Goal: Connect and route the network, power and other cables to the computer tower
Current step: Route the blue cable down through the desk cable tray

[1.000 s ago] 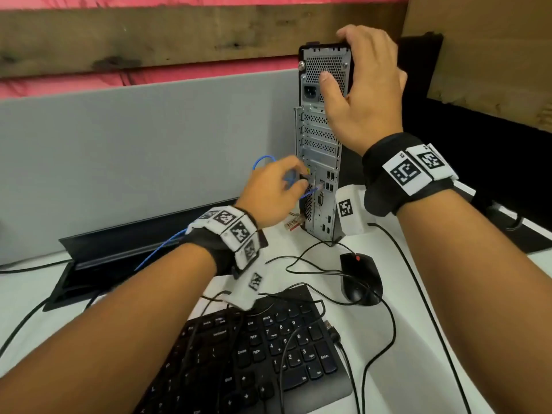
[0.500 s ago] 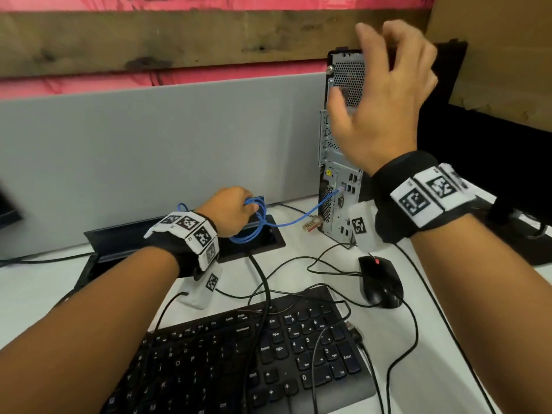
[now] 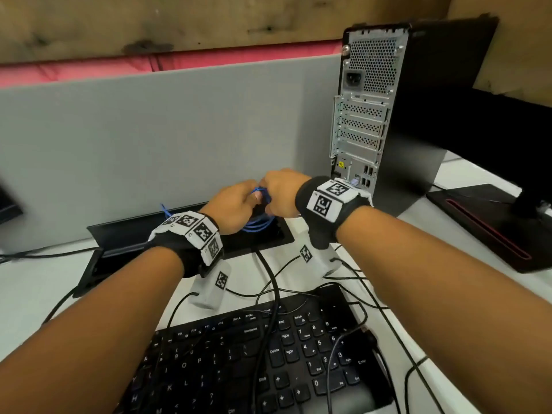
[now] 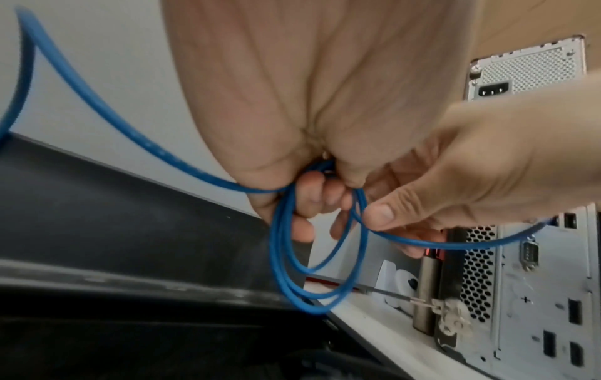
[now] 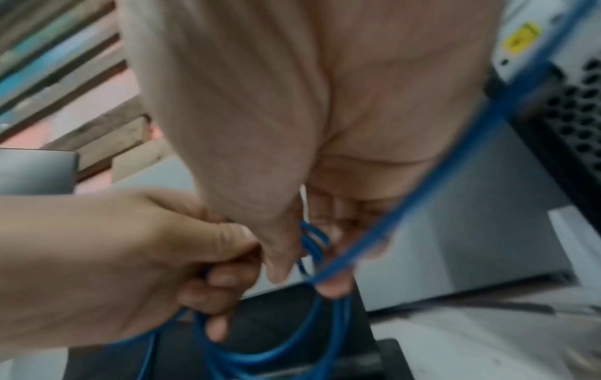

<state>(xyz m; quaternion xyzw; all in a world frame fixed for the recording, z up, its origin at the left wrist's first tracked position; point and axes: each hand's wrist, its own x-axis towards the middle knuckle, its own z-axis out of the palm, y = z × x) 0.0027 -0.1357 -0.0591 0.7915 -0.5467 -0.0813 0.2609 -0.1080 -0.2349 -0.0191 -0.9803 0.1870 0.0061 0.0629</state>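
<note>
Both hands grip blue cable (image 3: 259, 222) coil: left hand (image 3: 236, 209), right hand (image 3: 282, 191). Free run leads right to tower (image 3: 363, 124).

Both forearms are reaching forward and angling inward, so the hands are meeting knuckle to knuckle ahead of the body. The left hand (image 3: 236, 209) is curling its fingers (image 4: 309, 198) into a fist around loops of cable (image 4: 312, 257). The right hand (image 3: 282, 194) is pinching a strand of the same cable between thumb (image 4: 387, 214) and fingertips, palm facing down. Each wrist is wearing a black band with white marker tiles.
</note>
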